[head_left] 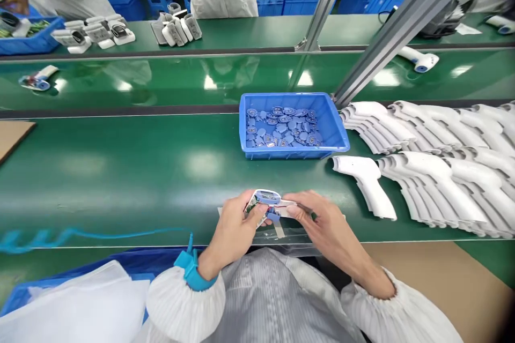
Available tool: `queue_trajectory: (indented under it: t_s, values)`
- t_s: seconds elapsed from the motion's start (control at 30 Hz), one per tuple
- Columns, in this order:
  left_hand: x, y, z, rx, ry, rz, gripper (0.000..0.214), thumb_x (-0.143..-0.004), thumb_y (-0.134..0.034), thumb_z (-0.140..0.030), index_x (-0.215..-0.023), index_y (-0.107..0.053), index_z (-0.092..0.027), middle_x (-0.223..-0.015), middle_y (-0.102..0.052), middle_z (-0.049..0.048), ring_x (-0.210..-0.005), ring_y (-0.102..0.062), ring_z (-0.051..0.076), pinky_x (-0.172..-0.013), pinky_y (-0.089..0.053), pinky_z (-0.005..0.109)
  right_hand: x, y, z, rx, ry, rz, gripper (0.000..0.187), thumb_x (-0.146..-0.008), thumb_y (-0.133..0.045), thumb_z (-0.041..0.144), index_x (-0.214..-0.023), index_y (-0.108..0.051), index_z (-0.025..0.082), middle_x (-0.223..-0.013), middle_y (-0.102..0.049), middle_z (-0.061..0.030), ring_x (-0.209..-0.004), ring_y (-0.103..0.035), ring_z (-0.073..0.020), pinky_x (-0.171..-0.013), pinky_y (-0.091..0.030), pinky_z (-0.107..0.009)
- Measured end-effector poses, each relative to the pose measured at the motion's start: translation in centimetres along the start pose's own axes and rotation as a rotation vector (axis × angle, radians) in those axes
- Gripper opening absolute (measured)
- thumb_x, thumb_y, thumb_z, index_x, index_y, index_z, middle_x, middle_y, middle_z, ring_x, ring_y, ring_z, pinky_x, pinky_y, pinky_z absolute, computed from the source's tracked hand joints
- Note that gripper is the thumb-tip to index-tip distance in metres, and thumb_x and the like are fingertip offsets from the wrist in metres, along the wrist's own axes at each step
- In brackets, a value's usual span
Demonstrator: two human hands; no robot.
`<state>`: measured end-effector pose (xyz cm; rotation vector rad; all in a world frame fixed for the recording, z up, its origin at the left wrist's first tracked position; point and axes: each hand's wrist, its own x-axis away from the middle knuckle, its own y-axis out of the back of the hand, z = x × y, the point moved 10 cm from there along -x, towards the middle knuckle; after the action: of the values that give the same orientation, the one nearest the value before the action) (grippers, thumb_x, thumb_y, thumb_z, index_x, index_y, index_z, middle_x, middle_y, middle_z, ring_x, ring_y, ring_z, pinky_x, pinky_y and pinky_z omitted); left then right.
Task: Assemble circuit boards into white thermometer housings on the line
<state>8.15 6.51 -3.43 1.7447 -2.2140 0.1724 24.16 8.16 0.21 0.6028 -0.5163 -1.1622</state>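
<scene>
open device (267, 198) in both hands at the worktop (161, 171)

the left hand (238, 223) grips the device by its blue-framed end, thumb against the inner parts; the right hand (319, 220) pinches its white end, near a red wire (286, 206). the device is close to the worktop's front edge, before the person's chest. beyond it stands a blue tray (295, 155) of small blue parts (281, 127); rows of white shells (436, 164) lie to the right.

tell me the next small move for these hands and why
Probably tuck the red wire into the white shell: it lies exposed, with the right hand close beside it, while the left hand holds the shell's other end.
</scene>
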Motion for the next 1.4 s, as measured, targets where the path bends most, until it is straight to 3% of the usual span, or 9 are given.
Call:
queue_trajectory:
  t_s: [0.13,0.27,0.4,0.53,0.67,0.87,1.07,1.23,1.4]
  values:
    - [0.1,-0.1,-0.8,-0.132,-0.076,-0.005,0.025,-0.100,-0.051,-0.038,-0.111,-0.065,-0.022,-0.096,-0.071,0.0033,-0.086,-0.065,0.020,-0.076,-0.047,0.029,-0.4,1.3,1.6,0.086,0.055,-0.148,0.032,-0.100,-0.048,0.050,-0.110,-0.071,0.030,-0.114,-0.070,-0.0052,-0.104,-0.063,-0.0222,-0.080,-0.050,-0.036]
    - [0.6,-0.4,-2.3,-0.224,-0.182,-0.006,0.022,-0.101,-0.049,-0.034,-0.113,-0.064,-0.023,-0.100,-0.071,0.0024,-0.086,-0.062,0.019,-0.078,-0.045,0.029,-0.7,1.5,5.2,0.216,0.144,-0.087,0.030,-0.101,-0.050,0.045,-0.088,-0.071,0.028,-0.093,-0.069,-0.0008,-0.083,-0.061,-0.0170,-0.075,-0.041,-0.035]
    - [0.0,0.8,-2.5,-0.234,-0.185,-0.089,0.023,-0.100,-0.048,-0.032,-0.115,-0.063,-0.022,-0.103,-0.070,0.0044,-0.089,-0.064,0.020,-0.081,-0.045,0.031,-0.1,4.7,7.2,0.276,0.186,-0.201,0.034,-0.103,-0.047,0.042,-0.082,-0.068,0.025,-0.084,-0.068,-0.0010,-0.075,-0.058,-0.0163,-0.072,-0.038,-0.035]
    - [-1.0,2.2,0.7,0.132,0.088,-0.122,0.036,-0.095,-0.056,-0.041,-0.120,-0.059,-0.015,-0.100,-0.069,0.0087,-0.081,-0.064,0.018,-0.073,-0.048,0.030,1.5,7.3,0.6,0.394,-0.057,-0.359,0.048,-0.098,-0.045,0.059,-0.076,-0.067,0.022,-0.077,-0.065,-0.0037,-0.063,-0.057,-0.0169,-0.059,-0.037,-0.033]
    - [-0.8,1.6,1.3,0.273,0.165,-0.047,0.052,-0.078,-0.079,-0.037,-0.122,-0.060,-0.018,-0.103,-0.068,0.0061,-0.086,-0.062,0.016,-0.070,-0.046,0.025,3.4,6.1,-6.6,0.459,-0.169,-0.313,0.053,-0.096,-0.039,0.064,-0.087,-0.067,0.020,-0.075,-0.063,-0.0045,-0.060,-0.057,-0.0185,-0.055,-0.038,-0.032]
    - [-0.8,-0.2,0.6,0.204,0.168,0.065,0.027,-0.086,-0.068,-0.038,-0.103,-0.065,-0.016,-0.090,-0.070,0.0052,-0.077,-0.063,0.016,-0.062,-0.041,0.025,6.0,10.4,-7.6,0.789,-0.223,-0.593,0.049,-0.090,-0.058,0.058,-0.116,-0.067,0.017,-0.114,-0.064,-0.0198,-0.092,-0.062,-0.0336,-0.070,-0.046,-0.043]
    - [-0.3,-1.1,0.2,0.240,0.150,0.192,0.040,-0.086,-0.073,-0.040,-0.118,-0.061,-0.020,-0.105,-0.069,0.0059,-0.091,-0.064,0.017,-0.073,-0.044,0.026,4.7,12.0,-10.8,0.828,-0.391,-0.500,0.048,-0.094,-0.053,0.057,-0.108,-0.069,0.013,-0.101,-0.069,-0.0232,-0.092,-0.063,-0.0382,-0.065,-0.042,-0.045]
    - [-0.1,-0.6,-0.5,0.234,0.138,0.188,0.044,-0.094,-0.062,-0.050,-0.124,-0.058,-0.018,-0.107,-0.068,0.0078,-0.094,-0.063,0.018,-0.074,-0.044,0.026,5.9,12.0,-5.3,0.786,-0.147,-0.597,0.039,-0.096,-0.053,0.051,-0.115,-0.065,0.018,-0.109,-0.068,-0.0211,-0.101,-0.062,-0.0373,-0.077,-0.046,-0.046]
    - [-0.8,-0.5,-1.2,0.244,0.082,0.193,0.056,-0.096,-0.049,-0.063,-0.126,-0.061,-0.018,-0.109,-0.068,0.0087,-0.096,-0.061,0.019,-0.079,-0.046,0.027,5.7,6.6,3.9,0.830,0.310,-0.477,0.027,-0.097,-0.060,0.039,-0.118,-0.059,0.024,-0.113,-0.072,-0.0102,-0.103,-0.064,-0.0316,-0.088,-0.040,-0.049]
